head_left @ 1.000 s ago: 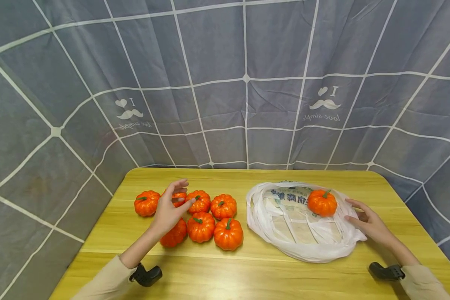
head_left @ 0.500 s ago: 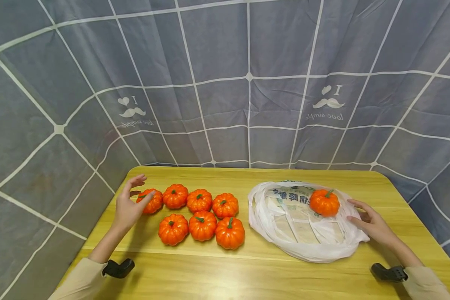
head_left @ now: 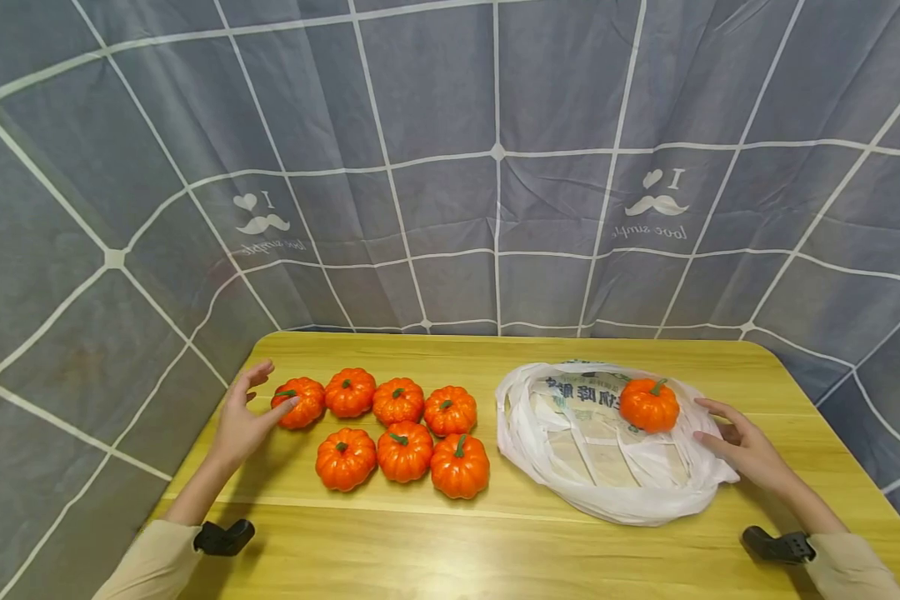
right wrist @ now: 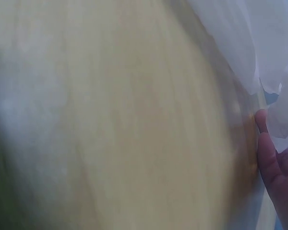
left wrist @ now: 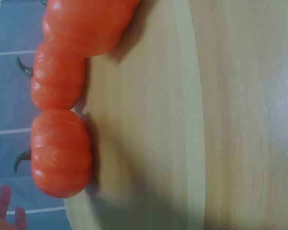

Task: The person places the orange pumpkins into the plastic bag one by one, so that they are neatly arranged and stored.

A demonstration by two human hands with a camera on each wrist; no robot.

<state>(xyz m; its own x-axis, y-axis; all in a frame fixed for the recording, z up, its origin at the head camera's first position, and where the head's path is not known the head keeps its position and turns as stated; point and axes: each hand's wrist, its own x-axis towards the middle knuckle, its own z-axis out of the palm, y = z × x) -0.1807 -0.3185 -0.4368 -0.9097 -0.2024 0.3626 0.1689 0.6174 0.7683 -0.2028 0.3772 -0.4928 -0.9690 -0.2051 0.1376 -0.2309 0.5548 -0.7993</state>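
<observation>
My left hand [head_left: 242, 417] is beside the leftmost small orange pumpkin [head_left: 305, 408] of the back row, thumb and fingers spread, with the thumb tip overlapping the pumpkin's left side. In the left wrist view, the fingers [left wrist: 2, 201] show at the lower left corner, apart from the nearest pumpkin [left wrist: 62, 155]. My right hand [head_left: 746, 450] rests at the right edge of a white plastic bag [head_left: 622, 504], fingers loosely bent. The bag lies spread open, with one green-stemmed pumpkin [head_left: 648, 407] at its right side. Plastic partly hides the right fingers [right wrist: 269, 153] in the right wrist view.
Several more pumpkins [head_left: 405, 452] stand in two rows on the left half of the yellow wooden table [head_left: 390, 550]. A grey curtain [head_left: 435, 208] with white grid lines hangs behind and around the table.
My left hand has moved left, from above the pumpkins to the outer side of the leftmost one, and lowered slightly. My right hand and the bag have stayed put.
</observation>
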